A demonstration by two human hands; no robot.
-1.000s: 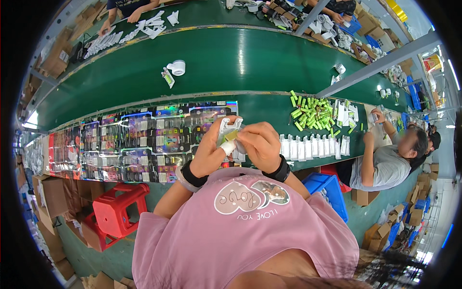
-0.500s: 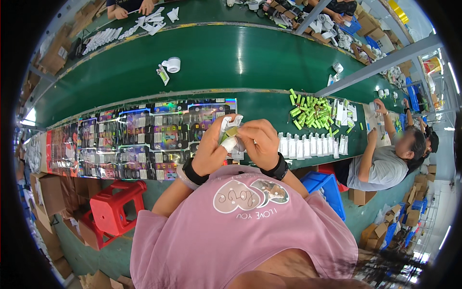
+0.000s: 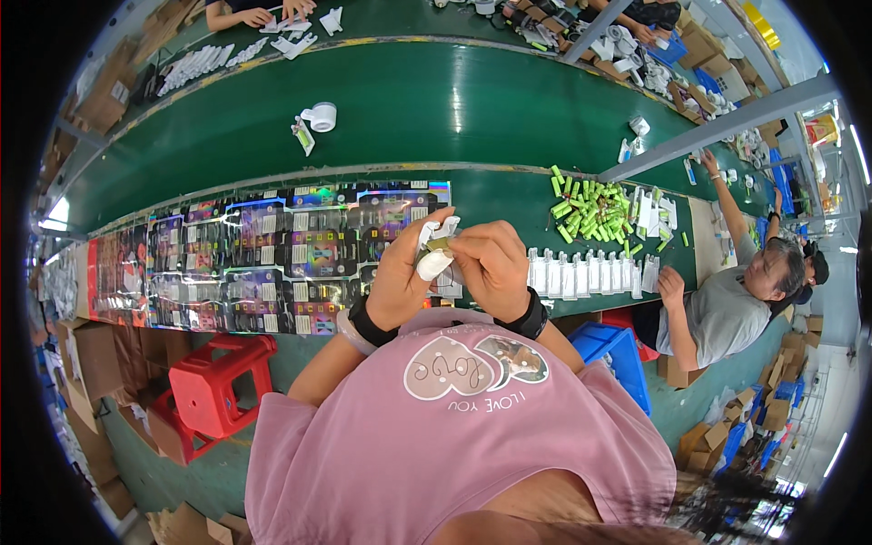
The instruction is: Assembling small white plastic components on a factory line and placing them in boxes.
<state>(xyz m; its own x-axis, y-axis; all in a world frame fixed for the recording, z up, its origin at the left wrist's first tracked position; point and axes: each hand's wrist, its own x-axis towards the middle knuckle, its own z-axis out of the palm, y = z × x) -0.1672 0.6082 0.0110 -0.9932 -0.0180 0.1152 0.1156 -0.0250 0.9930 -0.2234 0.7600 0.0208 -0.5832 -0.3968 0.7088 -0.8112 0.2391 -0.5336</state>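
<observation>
My left hand is closed around a white plastic housing, held up in front of my chest. At the housing's opening, the fingers of my right hand pinch a small flat olive-coloured piece; the fingertips partly hide it, and I cannot tell exactly what it is. To the right of my hands, a row of white plastic housings stands along the near bench edge. Behind that row lies a heap of green cylindrical batteries.
Printed shiny packaging sheets cover the bench at left. Beyond runs a green conveyor belt carrying a white round part. A red stool and a blue bin flank me. At right sits a co-worker.
The olive piece and housing have tilted slightly between my fingers. At right, the co-worker's one arm now stretches out toward the belt, while the other hand has come down near the row of housings.
</observation>
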